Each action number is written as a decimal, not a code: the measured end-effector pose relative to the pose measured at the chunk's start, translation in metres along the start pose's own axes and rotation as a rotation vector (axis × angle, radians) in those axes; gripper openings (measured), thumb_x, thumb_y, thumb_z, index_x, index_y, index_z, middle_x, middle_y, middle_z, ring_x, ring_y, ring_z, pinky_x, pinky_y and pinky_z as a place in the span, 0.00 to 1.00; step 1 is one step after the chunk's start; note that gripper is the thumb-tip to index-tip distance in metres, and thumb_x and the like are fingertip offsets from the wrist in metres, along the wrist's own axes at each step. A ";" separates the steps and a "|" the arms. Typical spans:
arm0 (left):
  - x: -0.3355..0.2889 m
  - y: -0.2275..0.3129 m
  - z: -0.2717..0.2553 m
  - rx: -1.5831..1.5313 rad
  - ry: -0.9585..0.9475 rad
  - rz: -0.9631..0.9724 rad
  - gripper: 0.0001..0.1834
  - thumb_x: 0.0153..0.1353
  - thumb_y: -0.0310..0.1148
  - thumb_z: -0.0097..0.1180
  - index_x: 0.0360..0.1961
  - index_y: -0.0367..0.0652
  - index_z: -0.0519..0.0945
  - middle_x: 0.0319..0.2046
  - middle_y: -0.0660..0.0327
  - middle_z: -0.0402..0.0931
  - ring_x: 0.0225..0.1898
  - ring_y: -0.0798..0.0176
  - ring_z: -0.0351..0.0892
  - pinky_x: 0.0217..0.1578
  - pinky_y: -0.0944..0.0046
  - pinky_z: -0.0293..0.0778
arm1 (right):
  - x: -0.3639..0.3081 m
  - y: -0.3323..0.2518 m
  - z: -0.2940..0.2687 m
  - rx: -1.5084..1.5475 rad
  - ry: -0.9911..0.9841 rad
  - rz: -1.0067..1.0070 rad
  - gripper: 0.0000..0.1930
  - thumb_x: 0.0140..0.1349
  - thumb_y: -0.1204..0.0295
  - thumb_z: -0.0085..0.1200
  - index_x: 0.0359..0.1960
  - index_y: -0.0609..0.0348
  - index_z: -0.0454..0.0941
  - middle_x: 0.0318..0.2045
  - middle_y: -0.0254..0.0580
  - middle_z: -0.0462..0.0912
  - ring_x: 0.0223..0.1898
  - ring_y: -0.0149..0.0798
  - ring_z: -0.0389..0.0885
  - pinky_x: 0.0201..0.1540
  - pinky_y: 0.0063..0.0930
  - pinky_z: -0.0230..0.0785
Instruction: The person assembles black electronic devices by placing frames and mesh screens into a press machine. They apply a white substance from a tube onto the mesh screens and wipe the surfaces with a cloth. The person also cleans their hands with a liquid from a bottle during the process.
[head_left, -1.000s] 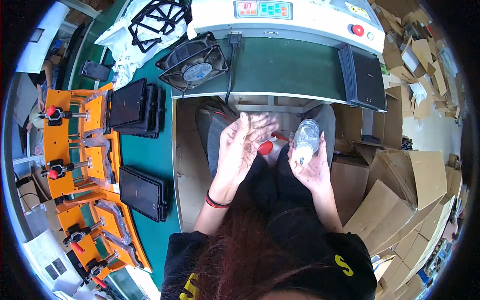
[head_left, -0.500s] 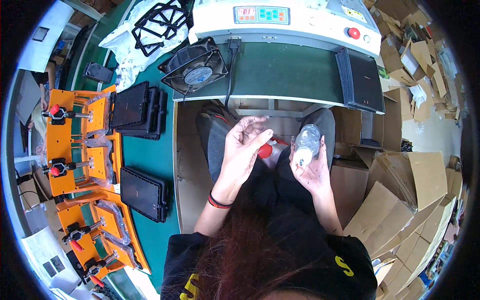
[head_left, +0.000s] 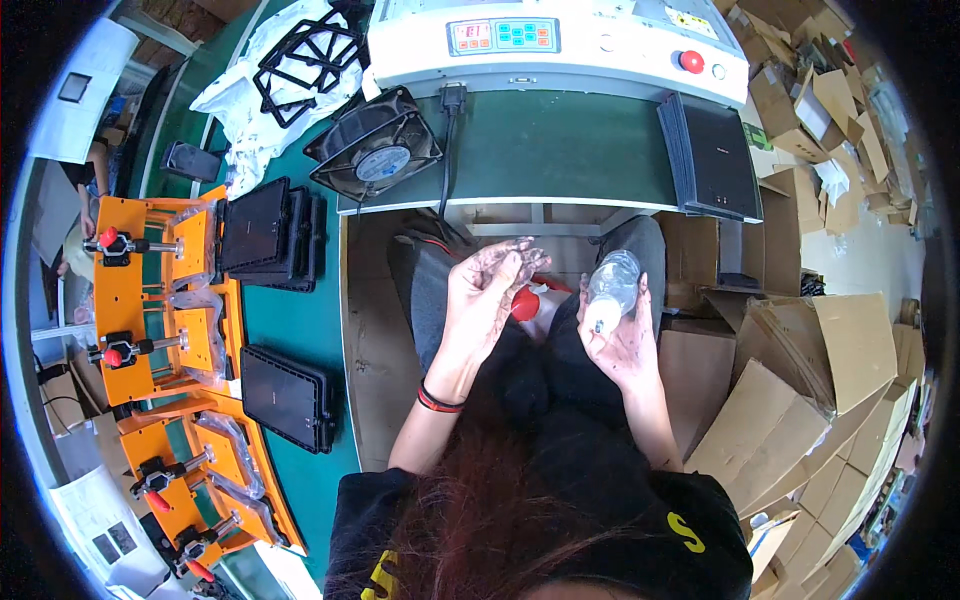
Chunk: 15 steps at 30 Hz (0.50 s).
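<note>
My right hand (head_left: 628, 350) is wrapped round a clear plastic bottle (head_left: 615, 277), its white nozzle end (head_left: 602, 315) tilted down toward me. Dark smudges mark the fingers of both hands. Over my lap, to the left of the bottle, my left hand (head_left: 482, 298) has its fingers curled and the thumb drawn against them. Whether anything small sits in that pinch is hidden. Just beside the left hand, between my legs, shows a red round thing (head_left: 525, 304) with something white next to it; their kind is unclear.
Ahead stands a white machine (head_left: 560, 65) with a control panel and red button. A black fan (head_left: 378, 150) and stacked dark panels (head_left: 708, 160) lie on the green bench (head_left: 560, 150). Black cases (head_left: 288, 398) and orange clamp fixtures (head_left: 122, 290) are left; cardboard boxes (head_left: 800, 350) are right.
My left thumb has drawn in against the fingers, which were more spread before. The right hand still grips the bottle, almost unmoved. The whole view has shifted slightly.
</note>
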<state>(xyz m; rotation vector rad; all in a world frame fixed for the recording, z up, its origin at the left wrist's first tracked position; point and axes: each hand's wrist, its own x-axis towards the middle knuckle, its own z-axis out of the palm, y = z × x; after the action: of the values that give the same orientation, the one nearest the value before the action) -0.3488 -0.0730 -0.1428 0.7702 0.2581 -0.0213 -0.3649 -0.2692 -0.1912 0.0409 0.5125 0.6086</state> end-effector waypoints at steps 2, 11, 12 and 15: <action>-0.001 -0.003 -0.003 0.016 -0.012 0.003 0.07 0.61 0.26 0.52 0.39 0.34 0.76 0.33 0.59 0.78 0.33 0.67 0.79 0.36 0.70 0.76 | 0.000 0.000 0.000 -0.055 -0.001 -0.051 0.30 0.56 0.46 0.51 0.52 0.54 0.69 0.50 0.43 0.73 0.48 0.41 0.74 0.48 0.33 0.70; 0.003 -0.006 -0.012 -0.153 -0.043 -0.301 0.26 0.66 0.46 0.40 0.52 0.32 0.68 0.47 0.50 0.72 0.49 0.60 0.74 0.49 0.65 0.71 | 0.009 0.021 0.026 -0.445 0.024 -0.553 0.26 0.64 0.50 0.42 0.56 0.55 0.62 0.52 0.44 0.70 0.52 0.39 0.71 0.55 0.35 0.66; 0.002 -0.006 -0.012 -0.205 -0.063 -0.329 0.29 0.67 0.48 0.36 0.55 0.31 0.65 0.52 0.48 0.70 0.53 0.57 0.71 0.53 0.63 0.69 | 0.010 0.022 0.028 -0.486 0.038 -0.620 0.26 0.64 0.51 0.42 0.56 0.56 0.61 0.52 0.44 0.70 0.53 0.38 0.70 0.56 0.35 0.65; 0.002 -0.005 -0.024 -0.159 -0.130 -0.389 0.30 0.68 0.46 0.32 0.60 0.29 0.58 0.59 0.45 0.60 0.61 0.54 0.62 0.60 0.58 0.60 | 0.007 0.021 0.031 -0.581 0.090 -0.808 0.25 0.67 0.57 0.41 0.58 0.60 0.58 0.54 0.43 0.67 0.56 0.38 0.67 0.60 0.36 0.61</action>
<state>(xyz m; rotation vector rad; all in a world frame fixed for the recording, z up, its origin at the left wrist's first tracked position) -0.3526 -0.0602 -0.1631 0.5486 0.2791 -0.4123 -0.3567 -0.2443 -0.1637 -0.7167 0.3780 -0.0553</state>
